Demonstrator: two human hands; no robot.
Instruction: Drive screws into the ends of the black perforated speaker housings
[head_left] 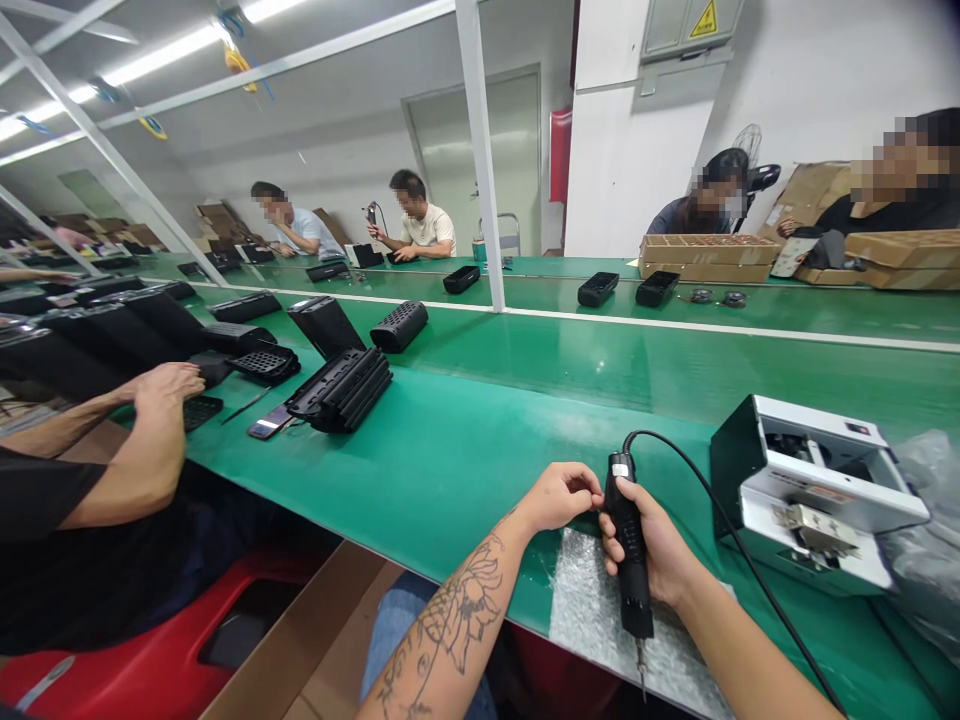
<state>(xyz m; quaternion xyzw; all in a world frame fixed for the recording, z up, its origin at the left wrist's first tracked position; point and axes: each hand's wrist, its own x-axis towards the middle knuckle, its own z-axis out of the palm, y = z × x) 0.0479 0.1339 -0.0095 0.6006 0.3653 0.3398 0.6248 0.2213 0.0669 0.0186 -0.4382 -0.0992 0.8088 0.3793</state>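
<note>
My right hand [660,545] is wrapped round a black electric screwdriver [628,535], its bit pointing down over the table's front edge. A cord loops from the tool's top end toward the lower right. Just left of the screwdriver, my left hand [564,495] is closed with thumb and fingertips together; whatever they may pinch is too small or hidden to see. Under the screwdriver lies a sheet of bubble wrap [581,590] at the edge of the green table [450,470].
To the right stands a white and black machine [817,500] beside clear plastic wrap [930,530]. On the left are a black housing [341,390], a phone [270,422] and a co-worker's hands [169,385]. A white post [482,150] rises mid-table; several people sit across.
</note>
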